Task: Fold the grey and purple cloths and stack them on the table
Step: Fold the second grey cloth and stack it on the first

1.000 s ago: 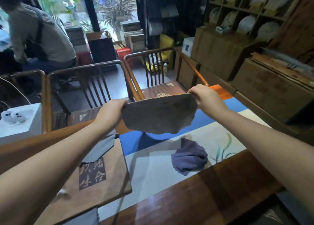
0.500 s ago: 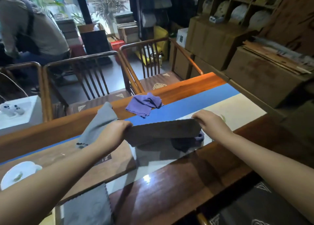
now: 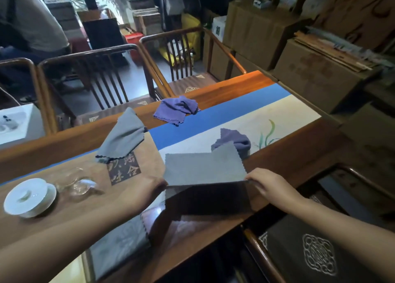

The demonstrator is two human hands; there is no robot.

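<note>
You have the grey cloth (image 3: 205,167) by its near edge: your left hand (image 3: 147,188) pinches the near-left corner and your right hand (image 3: 265,183) pinches the near-right one, fingers curled onto the fabric in each grip. The cloth stretches away from you toward 12 o'clock, its long axis running 9 to 3 between your hands, its far edge on the pale runner (image 3: 277,120) of the surface (image 3: 213,225). That is what the fold seems to turn on: the free edge lies straight ahead of both hands, equally near to each. The cloth's far-right corner overlaps a crumpled purple cloth (image 3: 235,139) at 1 o'clock. A second purple cloth (image 3: 177,109) lies further off at 12 o'clock, and a second grey cloth (image 3: 124,135) is draped at 10 o'clock. A third grey one (image 3: 119,244) lies flat under your left forearm at 7 o'clock. So that's three grey and two purple, none yet stacked. A white lidded cup (image 3: 30,197) and a glass pitcher (image 3: 79,182) stand at 9 o'clock.
</note>
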